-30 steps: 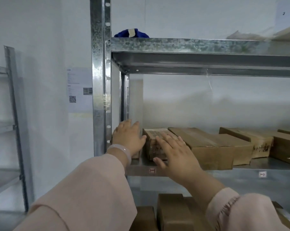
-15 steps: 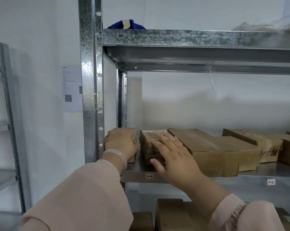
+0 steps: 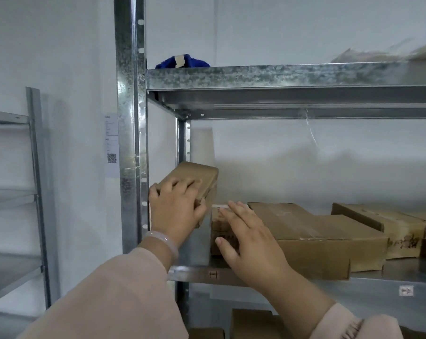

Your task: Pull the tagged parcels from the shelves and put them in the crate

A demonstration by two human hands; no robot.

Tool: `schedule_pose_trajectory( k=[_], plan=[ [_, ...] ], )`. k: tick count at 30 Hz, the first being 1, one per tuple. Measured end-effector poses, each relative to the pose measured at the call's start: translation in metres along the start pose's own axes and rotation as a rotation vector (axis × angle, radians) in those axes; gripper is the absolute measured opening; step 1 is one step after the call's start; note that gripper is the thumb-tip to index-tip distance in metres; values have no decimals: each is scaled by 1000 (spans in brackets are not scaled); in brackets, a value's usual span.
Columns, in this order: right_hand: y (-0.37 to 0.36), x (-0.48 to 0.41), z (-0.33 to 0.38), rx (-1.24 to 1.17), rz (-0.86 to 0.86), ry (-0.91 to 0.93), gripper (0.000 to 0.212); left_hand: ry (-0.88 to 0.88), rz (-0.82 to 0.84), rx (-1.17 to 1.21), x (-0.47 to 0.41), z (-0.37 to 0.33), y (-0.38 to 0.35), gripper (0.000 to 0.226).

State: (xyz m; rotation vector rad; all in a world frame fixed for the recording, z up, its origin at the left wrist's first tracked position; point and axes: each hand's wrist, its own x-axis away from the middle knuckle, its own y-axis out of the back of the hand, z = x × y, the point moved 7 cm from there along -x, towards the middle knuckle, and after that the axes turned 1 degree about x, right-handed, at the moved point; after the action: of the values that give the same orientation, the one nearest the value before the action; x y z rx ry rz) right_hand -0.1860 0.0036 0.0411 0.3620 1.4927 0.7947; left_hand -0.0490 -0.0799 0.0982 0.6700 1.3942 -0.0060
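Note:
My left hand (image 3: pixel 176 210) grips a small brown cardboard parcel (image 3: pixel 194 178) and holds it tilted, lifted off the middle shelf (image 3: pixel 378 271) at its left end beside the steel upright (image 3: pixel 131 143). My right hand (image 3: pixel 246 234) rests flat, fingers spread, on the top and front of a narrow printed parcel (image 3: pixel 219 226) standing on that shelf. A large flat brown parcel (image 3: pixel 312 233) lies right of it, touching it. The crate is out of view.
More brown parcels (image 3: pixel 388 231) lie further right on the shelf. A blue cloth bundle (image 3: pixel 182 61) sits on the upper shelf. Boxes (image 3: pixel 251 322) fill the shelf below. A second steel rack (image 3: pixel 33 192) stands at the left against the white wall.
My left hand has closed on the leftmost small parcel and raised it off the shelf, tilting it. My right hand stays on the narrow parcel. The camera has come closer.

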Motion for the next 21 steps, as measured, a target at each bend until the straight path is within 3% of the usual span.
schedule_pose_trajectory(
  k=[4, 8, 12, 16, 18, 21],
  plan=[
    [1, -1, -2, -53, 1, -40, 66, 63, -142, 159, -7, -5, 26, 43],
    [6, 0, -8, -343, -40, -157, 65, 205, -213, 665, 2, -5, 43, 44],
    [15, 6, -10, -742, -160, -281, 47, 558, -196, 1392, 30, -8, 38, 34],
    [26, 15, -1, -881, -168, -269, 50, 881, -70, 1771, 63, -25, 20, 31],
    [29, 22, 2, -862, -169, -238, 56, 932, 37, 1841, 75, -36, 16, 29],
    [36, 33, 4, -886, -191, -202, 57, 800, 87, 1691, 85, -39, 25, 28]
  ],
)
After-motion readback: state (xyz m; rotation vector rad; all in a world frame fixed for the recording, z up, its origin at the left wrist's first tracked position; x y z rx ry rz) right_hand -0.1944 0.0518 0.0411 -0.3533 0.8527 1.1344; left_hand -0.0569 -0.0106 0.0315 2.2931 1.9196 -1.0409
